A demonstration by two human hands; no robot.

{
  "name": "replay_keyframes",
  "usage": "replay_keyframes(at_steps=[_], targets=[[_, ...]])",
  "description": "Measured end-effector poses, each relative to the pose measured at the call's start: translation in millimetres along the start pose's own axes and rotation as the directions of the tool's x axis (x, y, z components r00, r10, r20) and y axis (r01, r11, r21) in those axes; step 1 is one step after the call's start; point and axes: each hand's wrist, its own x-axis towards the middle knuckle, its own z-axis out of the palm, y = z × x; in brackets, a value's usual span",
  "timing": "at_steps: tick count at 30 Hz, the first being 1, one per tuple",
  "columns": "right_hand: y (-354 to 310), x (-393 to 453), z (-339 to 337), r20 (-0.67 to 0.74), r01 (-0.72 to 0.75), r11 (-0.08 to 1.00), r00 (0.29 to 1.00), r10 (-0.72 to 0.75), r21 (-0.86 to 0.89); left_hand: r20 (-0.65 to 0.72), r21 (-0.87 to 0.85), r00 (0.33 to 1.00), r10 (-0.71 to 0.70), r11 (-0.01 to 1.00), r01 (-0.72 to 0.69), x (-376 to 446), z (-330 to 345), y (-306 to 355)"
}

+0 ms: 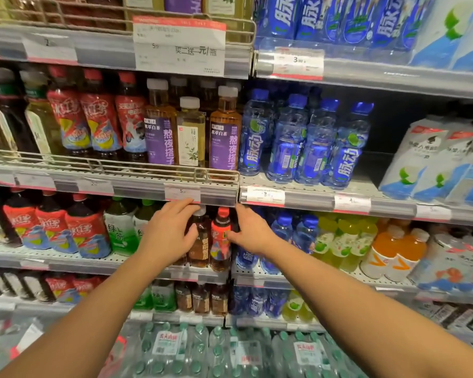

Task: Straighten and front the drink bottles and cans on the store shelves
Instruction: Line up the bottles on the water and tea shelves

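Now | left hand grip curled round upright brown bottle, cap up | right hand grip unclear

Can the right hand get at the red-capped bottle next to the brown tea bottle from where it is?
Probably yes: the right hand is already at the red-capped bottle, fingertips at its side, nothing between them.

A single head-worn wide-angle camera faces the tiered grey metal store shelves head-on from within arm's reach, tilted slightly downward. Its lens bows the shelf edges toward the borders. Both forearms enter from the bottom corners, converging near the frame's centre.
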Motion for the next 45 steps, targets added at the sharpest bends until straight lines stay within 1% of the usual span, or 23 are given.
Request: replay_keyframes(at_steps=[2,4,6,7,10,12,14,16,19,21,24,27,32,38,42,45], targets=[[-6.6,14.7,5.8,0.043,-0.061,0.985,0.998,0.055,0.16,-0.003,-0.013,1.0,0.006,1.0,-0.006,-3.3,5.7,-0.2],[-3.8,23.4,15.6,0.092,-0.132,0.951,0.99,0.111,0.279,-0.045,-0.023,0.998,0.034,0.999,-0.035,-4.8,7.5,1.1],[2.4,27.1,29.3,0.113,-0.22,0.898,0.975,0.191,0.381,-0.095,-0.024,0.993,0.07,0.997,-0.073,-2.8,6.9,3.2],[3.9,27.4,36.1,0.099,-0.248,0.866,0.969,0.227,0.434,-0.111,-0.02,0.991,0.082,0.996,-0.084,-1.9,6.4,4.8],[7.1,28.4,52.8,0.01,-0.248,0.812,0.958,0.286,0.529,-0.145,0.001,0.985,0.097,0.995,-0.098,3.2,7.1,8.3],[2.3,25.3,55.1,-0.043,-0.241,0.834,0.953,0.301,0.497,-0.118,0.04,0.988,0.096,0.995,-0.092,8.5,11.0,7.8],[-5.0,20.1,56.4,-0.11,-0.219,0.883,0.951,0.288,0.414,-0.085,0.078,0.993,0.077,0.994,-0.07,13.4,16.0,6.4],[-8.9,13.8,60.0,-0.151,-0.229,0.912,0.944,0.294,0.341,-0.085,0.084,0.994,0.07,0.994,-0.063,18.2,21.6,4.0],[-11.2,-1.9,65.9,-0.169,-0.208,0.945,0.952,0.255,0.252,-0.111,0.073,0.99,0.082,0.995,-0.074,23.6,33.3,-2.4],[-12.3,-15.4,68.9,-0.137,-0.201,0.954,0.962,0.235,0.225,-0.13,0.057,0.988,0.089,0.995,-0.082,26.4,42.4,-6.9],[-12.6,-39.6,68.6,-0.115,-0.208,0.94,0.962,0.246,0.27,-0.13,0.06,0.985,0.115,0.992,-0.108,28.6,49.7,-11.2],[-7.0,-69.8,62.5,-0.156,-0.223,0.918,0.946,0.286,0.329,-0.125,0.076,0.984,0.125,0.99,-0.116,27.7,46.0,-9.7],[3.9,-126.2,44.0,-0.191,-0.222,0.908,0.934,0.303,0.355,0.006,0.12,0.998,0.056,0.991,-0.056,13.0,32.9,12.3],[7.7,-198.8,10.5,-0.25,-0.224,0.899,0.91,0.331,0.377,0.043,0.172,0.989,0.143,0.974,-0.148,-35.5,17.5,54.2],[0.5,-242.6,2.1,-0.268,-0.25,0.89,0.891,0.366,0.382,0.116,0.225,0.979,0.165,0.956,-0.188,-69.5,-1.2,81.7],[-10.8,-268.5,-1.3,-0.284,-0.233,0.894,0.891,0.354,0.383,0.115,0.245,0.978,0.172,0.95,-0.196,-91.2,-18.3,96.1]])
